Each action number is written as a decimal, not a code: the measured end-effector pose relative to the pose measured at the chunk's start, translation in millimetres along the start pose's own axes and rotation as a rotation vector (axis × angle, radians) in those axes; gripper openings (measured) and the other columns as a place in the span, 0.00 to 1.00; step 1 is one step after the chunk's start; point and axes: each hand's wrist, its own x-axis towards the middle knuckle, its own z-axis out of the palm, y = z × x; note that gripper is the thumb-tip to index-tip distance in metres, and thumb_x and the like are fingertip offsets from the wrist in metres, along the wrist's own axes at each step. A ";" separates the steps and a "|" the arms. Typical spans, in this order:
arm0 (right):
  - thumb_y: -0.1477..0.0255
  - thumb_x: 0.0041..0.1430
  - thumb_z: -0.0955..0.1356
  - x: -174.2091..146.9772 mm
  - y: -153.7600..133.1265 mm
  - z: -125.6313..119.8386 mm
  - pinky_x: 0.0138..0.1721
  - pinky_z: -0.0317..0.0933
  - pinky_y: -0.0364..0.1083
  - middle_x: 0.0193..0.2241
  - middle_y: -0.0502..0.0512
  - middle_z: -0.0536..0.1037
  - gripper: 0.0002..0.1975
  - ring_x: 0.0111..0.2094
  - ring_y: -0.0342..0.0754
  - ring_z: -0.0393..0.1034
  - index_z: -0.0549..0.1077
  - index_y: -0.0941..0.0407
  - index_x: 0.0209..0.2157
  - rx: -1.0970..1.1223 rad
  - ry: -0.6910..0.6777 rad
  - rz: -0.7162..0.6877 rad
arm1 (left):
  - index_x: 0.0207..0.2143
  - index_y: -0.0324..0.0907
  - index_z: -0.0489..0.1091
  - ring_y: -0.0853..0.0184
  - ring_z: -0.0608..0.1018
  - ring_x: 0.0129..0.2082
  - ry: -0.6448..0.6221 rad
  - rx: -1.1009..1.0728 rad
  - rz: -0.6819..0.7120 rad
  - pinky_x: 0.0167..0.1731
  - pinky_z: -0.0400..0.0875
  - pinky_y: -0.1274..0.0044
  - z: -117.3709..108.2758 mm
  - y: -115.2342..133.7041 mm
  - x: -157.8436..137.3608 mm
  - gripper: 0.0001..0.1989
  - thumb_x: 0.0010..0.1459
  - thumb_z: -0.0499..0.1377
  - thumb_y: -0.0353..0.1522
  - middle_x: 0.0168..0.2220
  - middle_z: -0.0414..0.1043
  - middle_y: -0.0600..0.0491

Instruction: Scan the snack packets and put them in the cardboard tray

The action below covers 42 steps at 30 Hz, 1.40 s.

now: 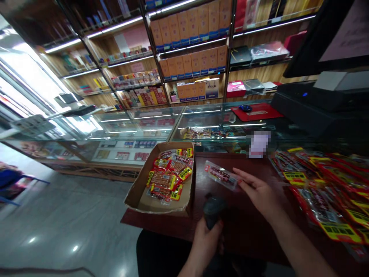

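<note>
Wrapped around the handle of a dark handheld barcode scanner (213,209) is my left hand (205,240), low over the front of the brown table. My right hand (256,190) pinches one end of a clear-and-red snack packet (221,176), which is held out above the tabletop beyond the scanner. Left of the packet stands an open cardboard box (135,198) with several red and yellow snack packets (164,181) inside. A large spread of similar snack packets (325,196) lies on the table to the right of my right hand.
Behind the table runs a glass display counter (138,129), with a red mat (256,112) and a blue mouse (245,108) on it. A monitor (325,38) stands at upper right. Shelves of orange boxes (193,25) line the back wall. Grey floor (72,215) shows at left.
</note>
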 end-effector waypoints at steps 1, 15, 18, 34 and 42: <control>0.65 0.57 0.70 10.3 -11.3 17.6 0.46 0.75 0.51 0.50 0.56 0.82 0.23 0.47 0.54 0.79 0.77 0.51 0.54 0.036 -0.082 -0.001 | 0.35 0.41 0.66 0.73 0.66 0.11 -0.004 -0.020 -0.009 0.11 0.60 0.82 -1.3 -0.9 1.6 0.17 0.53 0.62 0.44 0.16 0.66 0.61; 0.73 0.58 0.70 71.2 -61.8 182.7 0.55 0.66 0.45 0.51 0.50 0.82 0.21 0.51 0.48 0.76 0.76 0.50 0.54 -0.245 -0.386 -0.300 | 0.29 0.42 0.66 0.72 0.66 0.10 0.032 -0.087 0.027 0.10 0.59 0.80 -6.2 -7.6 12.1 0.30 0.39 0.67 0.57 0.14 0.65 0.61; 0.72 0.63 0.65 53.1 -42.4 95.3 0.57 0.64 0.47 0.52 0.53 0.81 0.19 0.53 0.48 0.74 0.76 0.51 0.54 -0.475 -0.167 -0.407 | 0.31 0.41 0.68 0.71 0.67 0.10 -0.015 -0.068 0.039 0.11 0.60 0.80 -8.3 -7.1 13.5 0.31 0.39 0.68 0.57 0.15 0.67 0.60; 0.69 0.61 0.70 98.8 29.1 -163.5 0.47 0.65 0.52 0.46 0.72 0.80 0.20 0.49 0.61 0.75 0.74 0.62 0.53 -1.248 0.374 0.197 | 0.30 0.41 0.68 0.72 0.66 0.10 0.105 0.023 0.101 0.11 0.61 0.81 2.9 -9.4 12.7 0.32 0.39 0.67 0.59 0.13 0.66 0.61; 0.69 0.63 0.65 26.9 23.2 -153.9 0.52 0.67 0.54 0.48 0.62 0.80 0.17 0.48 0.57 0.75 0.77 0.54 0.51 -0.855 0.517 -0.029 | 0.31 0.40 0.69 0.73 0.66 0.09 0.073 0.004 0.124 0.10 0.58 0.81 2.4 -12.6 14.3 0.31 0.40 0.68 0.58 0.14 0.67 0.60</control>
